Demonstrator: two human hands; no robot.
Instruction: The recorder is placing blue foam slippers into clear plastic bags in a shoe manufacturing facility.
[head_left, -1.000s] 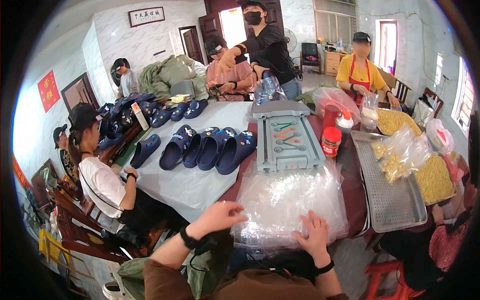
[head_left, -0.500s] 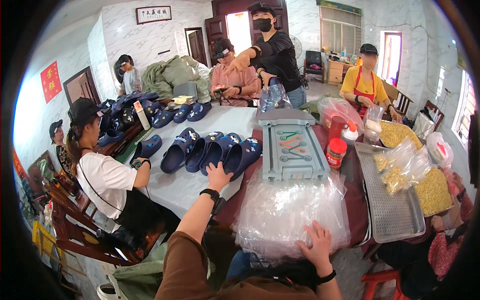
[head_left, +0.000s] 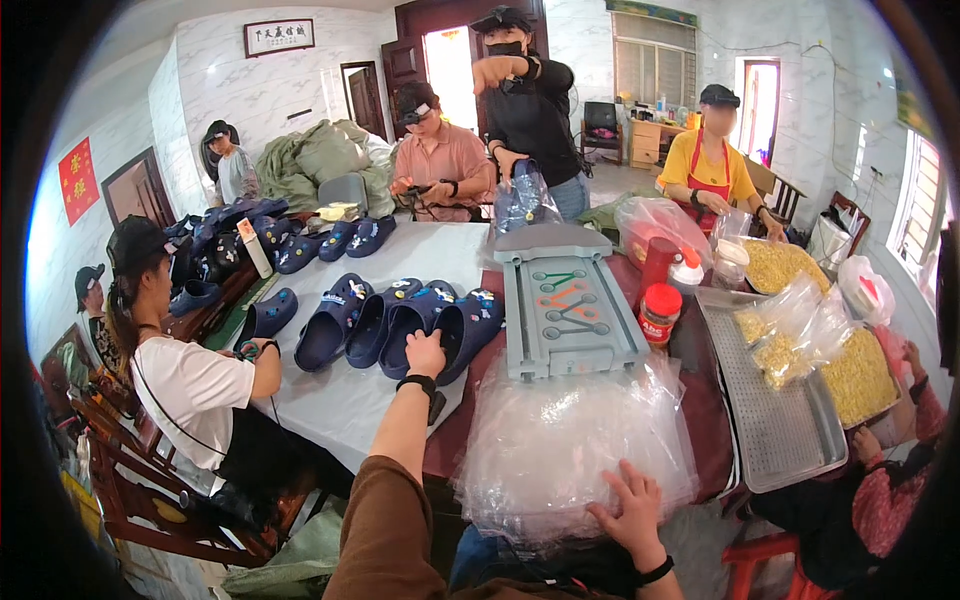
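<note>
Several navy clogs with colourful charms stand in a row on the pale sheet, their open heels toward me. My left hand is at the heel end of the two rightmost ones, a clog and its neighbour. Its fingers are bent over their adjoining rims and pinch them together; the fingertips are partly hidden inside. My right hand lies with spread fingers on the near right edge of a stack of clear plastic bags, holding none of them up.
Beyond the bags lies a grey plastic folding stool. A red-lidded jar stands to its right, near a perforated metal tray with bagged yellow pieces. Across the table, a person in black points forward. On the left, a person in white handles a clog.
My left hand has gone from resting spread on the clogs to bending its fingers over their rims. My right hand stays on the bags. The view has shifted slightly.
</note>
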